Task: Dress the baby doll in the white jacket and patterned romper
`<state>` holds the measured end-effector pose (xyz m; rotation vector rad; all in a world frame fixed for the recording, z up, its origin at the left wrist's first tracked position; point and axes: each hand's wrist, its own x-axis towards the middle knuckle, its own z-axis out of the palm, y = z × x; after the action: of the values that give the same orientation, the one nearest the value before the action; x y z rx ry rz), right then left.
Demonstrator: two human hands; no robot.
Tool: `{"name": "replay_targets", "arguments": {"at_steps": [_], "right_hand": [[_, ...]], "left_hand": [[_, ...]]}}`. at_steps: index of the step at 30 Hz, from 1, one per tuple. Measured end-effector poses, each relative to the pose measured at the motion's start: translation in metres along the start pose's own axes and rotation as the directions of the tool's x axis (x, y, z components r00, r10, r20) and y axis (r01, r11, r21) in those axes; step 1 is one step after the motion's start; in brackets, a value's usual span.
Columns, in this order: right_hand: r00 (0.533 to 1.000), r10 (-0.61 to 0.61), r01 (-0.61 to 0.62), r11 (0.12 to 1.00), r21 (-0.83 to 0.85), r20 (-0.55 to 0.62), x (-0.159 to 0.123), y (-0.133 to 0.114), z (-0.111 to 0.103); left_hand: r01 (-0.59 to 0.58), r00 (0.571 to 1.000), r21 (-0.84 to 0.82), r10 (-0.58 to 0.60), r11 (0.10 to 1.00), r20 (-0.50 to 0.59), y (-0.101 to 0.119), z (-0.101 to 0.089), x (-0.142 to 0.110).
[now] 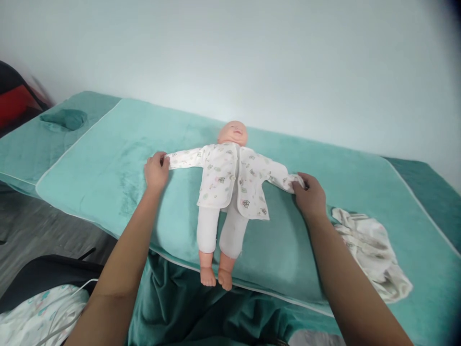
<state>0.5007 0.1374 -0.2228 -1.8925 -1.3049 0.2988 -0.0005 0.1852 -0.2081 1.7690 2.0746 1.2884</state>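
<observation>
A baby doll point(232, 133) lies on its back on the green bed cover point(173, 125), its feet at the near edge. It wears a white printed jacket point(219, 179), open down the front, and white trousers point(208, 230). Both jacket sleeves are stretched out sideways. My left hand point(157, 170) pinches the cuff of the sleeve on the left. The cuff of the sleeve on the right is gripped by my right hand point(310, 194). The doll's own hands do not show.
Crumpled white printed cloth point(372, 254) lies on the bed beside my right forearm. A black chair point(54, 269) with patterned fabric point(39, 310) and a white cable stands at lower left. Behind the bed rises a pale wall point(230, 57). A face hole point(64, 119) is at the far left.
</observation>
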Motion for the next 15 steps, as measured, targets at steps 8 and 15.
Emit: {"name": "replay_targets", "arguments": {"at_steps": [8,15], "right_hand": [[0.995,-0.046,0.059,0.987,0.147,-0.09,0.024,-0.001,0.008],[0.992,-0.04,0.073,0.954,0.291,-0.116,0.023,0.005,0.009]], "left_hand": [[0.007,1.0,-0.2,-0.011,0.98,-0.018,-0.005,0.004,0.001],[0.014,0.977,-0.307,-0.078,0.952,-0.198,0.005,0.006,0.009]]}}
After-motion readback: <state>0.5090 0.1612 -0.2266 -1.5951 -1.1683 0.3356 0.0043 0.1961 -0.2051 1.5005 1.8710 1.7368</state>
